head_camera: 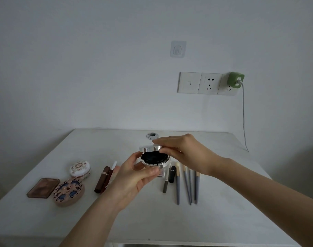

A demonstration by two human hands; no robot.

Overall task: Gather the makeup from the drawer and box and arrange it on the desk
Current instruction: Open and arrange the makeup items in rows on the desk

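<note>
Fingers first: the left hand (134, 177) is cupping the round white compact (155, 160) from below, thumb and fingers clamped on its base, holding it in the air above the desk (223, 220). The right hand (184, 150) is pinching the compact's silver-edged lid (150, 147), which is standing partly raised, with a dark inside showing under it. Around the compact, makeup is lying on the desk: just right of it, grey-handled brushes (187, 186) in a row; just left of it, a brown tube (102, 180); farther left, a small flowered case (80, 169), a patterned oval case (68, 192) and a brown flat palette (43, 188).
</note>
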